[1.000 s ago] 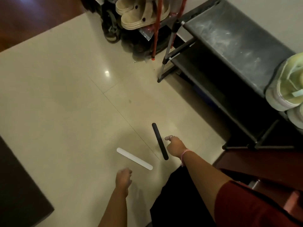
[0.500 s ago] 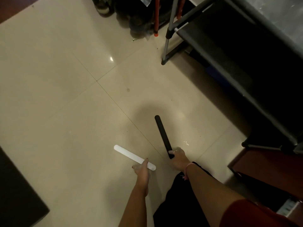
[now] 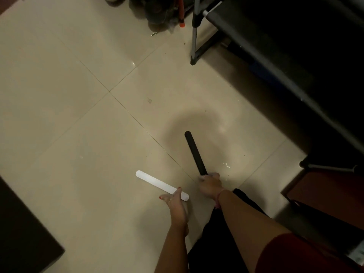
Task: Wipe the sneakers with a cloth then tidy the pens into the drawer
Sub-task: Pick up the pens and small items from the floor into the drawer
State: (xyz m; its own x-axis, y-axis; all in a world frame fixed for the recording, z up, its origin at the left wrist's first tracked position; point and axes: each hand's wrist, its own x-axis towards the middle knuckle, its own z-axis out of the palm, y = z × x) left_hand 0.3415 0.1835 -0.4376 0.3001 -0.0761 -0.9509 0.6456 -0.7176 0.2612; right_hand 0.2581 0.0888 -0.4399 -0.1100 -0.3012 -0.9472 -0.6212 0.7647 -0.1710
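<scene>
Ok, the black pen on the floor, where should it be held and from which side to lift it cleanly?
Take the black pen at its near end, coming from above on the person's side. It lies flat on the tile floor with the far end pointing away toward the dark rack, so the near end is closest. The right hand already grips there; the left hand holds the white pen likewise.

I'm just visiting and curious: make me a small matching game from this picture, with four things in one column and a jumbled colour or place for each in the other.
Things:
1. left hand
2. right hand
3. shelf rack
4. floor tiles

Descriptions:
A. cream, with thin joint lines
B. grips the near end of the black pen
C. dark, standing at the upper right
D. grips the near end of the white pen

Pairs: 1-D, 2-B, 3-C, 4-A
</scene>
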